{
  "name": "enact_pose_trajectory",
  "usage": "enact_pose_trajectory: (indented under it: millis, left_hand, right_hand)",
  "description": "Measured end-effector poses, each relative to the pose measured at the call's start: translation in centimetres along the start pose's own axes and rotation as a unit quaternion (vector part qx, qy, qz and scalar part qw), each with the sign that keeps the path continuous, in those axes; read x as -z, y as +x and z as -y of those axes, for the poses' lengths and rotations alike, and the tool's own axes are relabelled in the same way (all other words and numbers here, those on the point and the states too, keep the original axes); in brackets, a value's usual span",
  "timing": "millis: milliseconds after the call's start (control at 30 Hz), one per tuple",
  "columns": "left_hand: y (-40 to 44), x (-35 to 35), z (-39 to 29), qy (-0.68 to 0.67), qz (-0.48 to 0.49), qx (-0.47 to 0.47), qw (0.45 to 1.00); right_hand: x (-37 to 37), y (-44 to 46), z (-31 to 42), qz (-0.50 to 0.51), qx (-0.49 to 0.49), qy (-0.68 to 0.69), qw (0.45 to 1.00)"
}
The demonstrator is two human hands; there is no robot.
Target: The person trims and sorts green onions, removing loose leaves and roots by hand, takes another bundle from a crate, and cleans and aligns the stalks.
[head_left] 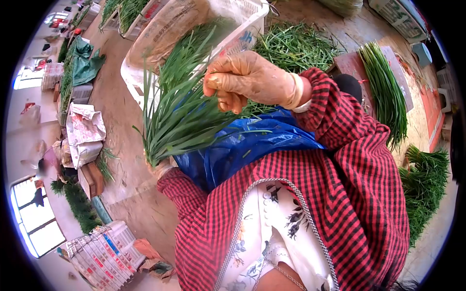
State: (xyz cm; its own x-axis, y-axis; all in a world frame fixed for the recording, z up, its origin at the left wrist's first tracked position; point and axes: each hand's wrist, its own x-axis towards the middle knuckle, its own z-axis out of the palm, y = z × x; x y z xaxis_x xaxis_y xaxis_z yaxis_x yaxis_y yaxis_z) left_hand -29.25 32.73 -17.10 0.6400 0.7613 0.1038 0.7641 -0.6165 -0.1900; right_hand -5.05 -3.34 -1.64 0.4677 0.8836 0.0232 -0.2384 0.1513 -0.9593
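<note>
A bunch of garlic chives (182, 123) fans out over my lap, its long flat green leaves pointing up and to the right. My left hand (161, 168), mostly hidden behind the leaves, is closed around the lower end of the bunch. Above the leaves is my right hand (252, 80) in a thin, stained glove. Its thumb and fingers are pressed together beside the leaf tips; whatever is in the pinch is too small to name. Under both hands a blue plastic sheet (257, 133) with loose leaf bits on it covers my lap.
In front stands a white plastic crate (242, 36) with a sack lining and chives inside. A heap of loose leaves (296, 48) lies beyond my right hand. At right are a tidy chive bundle (383, 87) and more bundles (422, 186). Stacked crates (104, 254) sit lower left.
</note>
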Motion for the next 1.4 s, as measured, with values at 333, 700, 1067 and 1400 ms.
enact_pose_trajectory:
  millis: [333,700,1067,1400]
  left_hand:
    - [2.2,-8.6,5.0,0.133,0.164,-0.034,0.977]
    - [5.0,-9.1,8.4,-0.526,0.247,0.255,0.773]
    - [3.3,-7.9,4.5,-0.779,0.116,0.253,0.562]
    - [2.7,-7.6,4.0,-0.824,0.095,0.228,0.509]
  right_hand:
    - [8.7,-2.7,-2.9,-0.221,0.064,-0.308,0.923]
    - [4.8,-4.3,-6.1,-0.05,-0.222,-0.015,0.974]
    - [3.7,-4.3,-3.4,-0.118,-0.048,0.017,0.992]
    - [5.8,-2.7,-8.6,-0.049,-0.034,-0.199,0.978]
